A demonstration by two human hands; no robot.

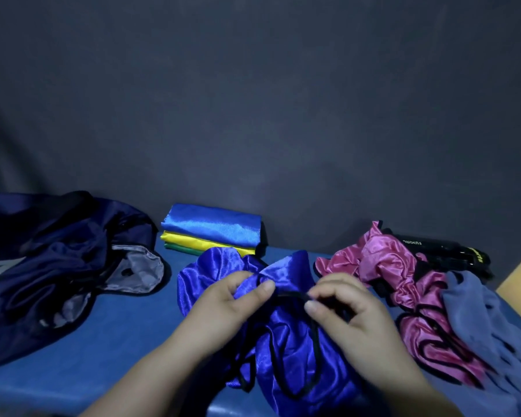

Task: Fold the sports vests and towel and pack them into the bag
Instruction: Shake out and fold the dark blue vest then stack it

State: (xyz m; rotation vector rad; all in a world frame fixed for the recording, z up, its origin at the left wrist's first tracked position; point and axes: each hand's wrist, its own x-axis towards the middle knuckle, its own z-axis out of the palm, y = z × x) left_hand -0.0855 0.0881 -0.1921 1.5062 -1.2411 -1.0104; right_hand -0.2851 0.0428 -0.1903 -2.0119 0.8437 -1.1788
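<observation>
a crumpled blue vest [286,341] is laid at the near middle of the table [118,341]. its cloth is pinched between the thumb and curled fingers of the left hand [232,305], and its black trim [292,294] is pinched by the right hand [346,311], fingers likewise curled. the bag [57,266] is slumped at the left, its mouth turned toward the vest. a stack [211,233] of folded vests, blue over yellow over green, is set at the far middle. a pink vest [382,266] is bunched at the right, with the towel [478,320] heaped just right of it and a black item [442,251] seen behind.
</observation>
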